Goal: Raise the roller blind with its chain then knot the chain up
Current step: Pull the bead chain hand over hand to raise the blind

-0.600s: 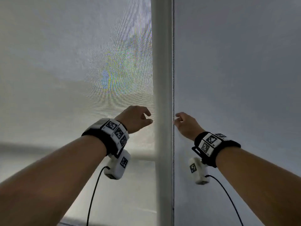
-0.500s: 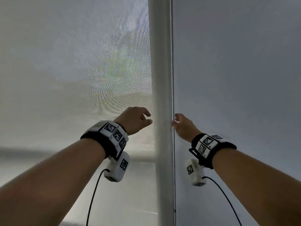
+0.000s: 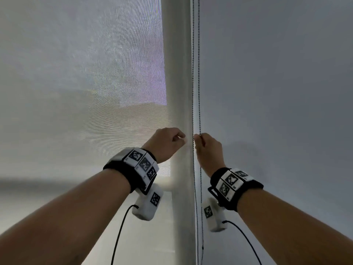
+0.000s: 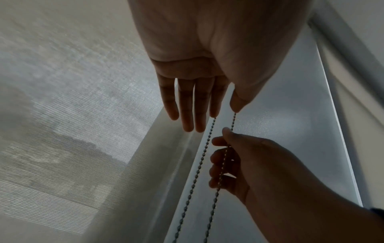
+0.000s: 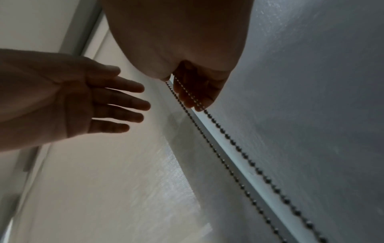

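Observation:
The roller blind (image 3: pixel 76 92) is a pale mesh sheet filling the left of the head view. Its bead chain (image 3: pixel 193 73) hangs in two thin strands beside the white window frame (image 3: pixel 177 73). My right hand (image 3: pixel 202 144) has its fingers curled round the right strand; the left wrist view shows the right hand (image 4: pixel 239 164) gripping the chain (image 4: pixel 199 164). My left hand (image 3: pixel 170 142) is just left of the strands in front of the frame. The left hand (image 5: pixel 104 102) holds nothing, its fingers (image 4: pixel 195 98) straight. The chain's lower loop is out of view.
A plain grey wall (image 3: pixel 277 92) runs along the right of the chain. Black cables hang from both wrist cameras below my forearms.
My right hand has closed its fingers round the chain strand. My left hand has edged right toward the frame. Both strands now show apart.

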The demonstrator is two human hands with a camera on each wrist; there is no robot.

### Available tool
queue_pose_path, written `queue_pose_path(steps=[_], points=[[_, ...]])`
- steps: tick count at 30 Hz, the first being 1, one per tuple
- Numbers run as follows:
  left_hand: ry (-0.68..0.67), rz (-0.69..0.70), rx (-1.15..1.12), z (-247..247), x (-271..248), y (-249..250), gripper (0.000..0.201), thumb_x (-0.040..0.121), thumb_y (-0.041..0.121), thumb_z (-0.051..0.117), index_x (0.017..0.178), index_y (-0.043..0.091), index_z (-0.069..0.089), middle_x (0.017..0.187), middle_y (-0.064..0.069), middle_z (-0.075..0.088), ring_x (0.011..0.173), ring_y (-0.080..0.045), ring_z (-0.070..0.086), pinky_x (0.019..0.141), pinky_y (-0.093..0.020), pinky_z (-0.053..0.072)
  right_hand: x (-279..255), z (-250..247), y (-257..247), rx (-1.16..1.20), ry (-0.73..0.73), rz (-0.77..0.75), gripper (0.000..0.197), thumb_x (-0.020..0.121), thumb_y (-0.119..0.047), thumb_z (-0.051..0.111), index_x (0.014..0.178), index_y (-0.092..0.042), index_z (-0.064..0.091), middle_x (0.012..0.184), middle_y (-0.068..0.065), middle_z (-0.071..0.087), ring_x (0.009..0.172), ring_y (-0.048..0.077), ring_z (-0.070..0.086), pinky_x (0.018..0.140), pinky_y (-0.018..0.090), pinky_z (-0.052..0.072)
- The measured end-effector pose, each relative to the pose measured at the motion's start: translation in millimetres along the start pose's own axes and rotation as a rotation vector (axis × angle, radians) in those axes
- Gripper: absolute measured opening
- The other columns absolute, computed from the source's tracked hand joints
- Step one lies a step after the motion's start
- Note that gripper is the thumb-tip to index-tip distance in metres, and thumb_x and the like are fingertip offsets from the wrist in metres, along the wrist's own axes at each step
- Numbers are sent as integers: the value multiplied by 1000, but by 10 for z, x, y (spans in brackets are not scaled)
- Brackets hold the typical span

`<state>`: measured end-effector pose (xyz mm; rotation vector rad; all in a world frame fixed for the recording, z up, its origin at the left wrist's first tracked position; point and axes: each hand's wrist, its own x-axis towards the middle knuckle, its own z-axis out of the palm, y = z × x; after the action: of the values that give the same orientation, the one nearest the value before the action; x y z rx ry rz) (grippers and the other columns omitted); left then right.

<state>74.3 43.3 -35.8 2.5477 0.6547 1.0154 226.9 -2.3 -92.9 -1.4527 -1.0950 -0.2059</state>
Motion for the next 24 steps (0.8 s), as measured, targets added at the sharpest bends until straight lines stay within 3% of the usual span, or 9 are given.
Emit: queue_pose_path(steps=[3,7,11,12,14,16,19,21,24], points=[[31,-1,-32,62,108,78,26,90,34,53,106,16,66,96,-3,71,90,-18,65,86,-35,51,-57,9,-39,223,17,75,31,98,-35,43,81,-12,53,69,3,58,61,20,52,59,34,47],[54,-18,-88,160,228,194,31,91,38,50,110,18,63,100,-1,70,93,-16,66,81,-32,51,-161,-11,-84,342,23,27,31,102,-23,38,78,-8,50,64,2,47,53,11,36,49,19,34],[87,-11,-191,255,285,327,32,93,35,49,114,13,60,101,-6,71,91,-18,67,85,-36,53,-225,-6,-128,411,-21,-6,33,103,-23,39,73,-12,47,62,1,44,56,14,36,52,26,33],[94,-12,-229,268,297,364,31,94,34,48,114,13,60,100,-7,71,85,-19,67,81,-37,54,-237,0,-138,417,-25,-18,33,103,-22,39,72,-14,48,62,-1,45,56,12,37,53,25,33],[105,-27,-322,293,309,432,30,96,33,46,110,11,60,100,-7,70,71,-18,65,62,-33,55,-280,9,-158,431,-33,-47,32,103,-22,38,75,-17,52,63,-6,47,55,5,39,56,21,35],[129,-37,-385,313,310,497,30,97,34,42,107,12,61,97,-6,71,75,-21,68,52,-26,47,-318,20,-161,446,-33,-66,31,104,-22,38,80,-10,56,64,-7,49,56,3,39,57,20,35],[174,-38,-490,334,286,612,33,99,34,36,107,13,59,92,-9,73,83,-25,70,56,-28,49,-350,4,-162,463,-22,-52,32,104,-22,39,80,-6,54,62,-11,48,55,3,39,56,21,36],[202,-38,-578,333,279,689,35,101,31,32,108,8,57,90,-16,72,78,-29,69,63,-32,52,-359,-11,-152,466,-14,-42,32,104,-23,39,79,-10,53,57,-17,47,55,3,38,57,22,35],[214,-28,-706,308,275,773,36,102,25,29,110,0,53,81,-19,66,68,-29,63,60,-31,51,-367,-16,-119,488,7,-17,34,103,-25,40,72,-16,50,57,-16,46,57,8,37,59,32,34]])
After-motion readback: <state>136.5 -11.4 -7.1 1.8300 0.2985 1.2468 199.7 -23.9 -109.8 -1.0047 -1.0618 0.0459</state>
